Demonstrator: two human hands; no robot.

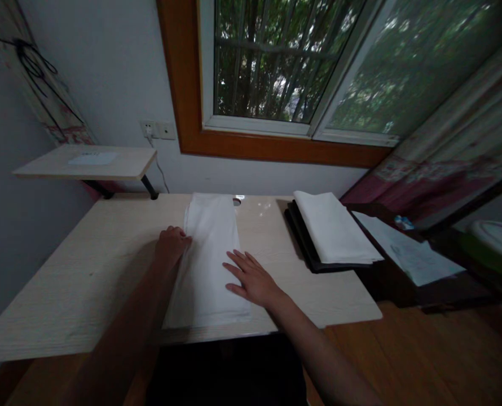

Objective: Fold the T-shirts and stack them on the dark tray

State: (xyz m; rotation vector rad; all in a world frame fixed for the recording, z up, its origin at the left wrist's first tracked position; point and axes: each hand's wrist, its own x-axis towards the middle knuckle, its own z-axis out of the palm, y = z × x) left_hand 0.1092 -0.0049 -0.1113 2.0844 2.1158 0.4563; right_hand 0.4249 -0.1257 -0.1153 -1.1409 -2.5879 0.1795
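Note:
A folded white cloth [208, 259] lies lengthwise on the pale wooden table [119, 293], from its back edge to near the front. At the cloth's left edge my left hand [171, 245] is closed, its fingers curled and the thumb side pinching the fabric. My right hand [253, 279] rests open across the right edge, fingers spread flat and pointing left over the cloth. To the right sits a second folded white cloth [335, 228] on top of folded black fabric [299, 239].
A small raised shelf [124, 166] with a paper label stands at the back left. A window [276, 62] is behind the table. On the right, a dark stand [390, 282] holds a paper sheet [415, 254], beside a curtain [445, 135].

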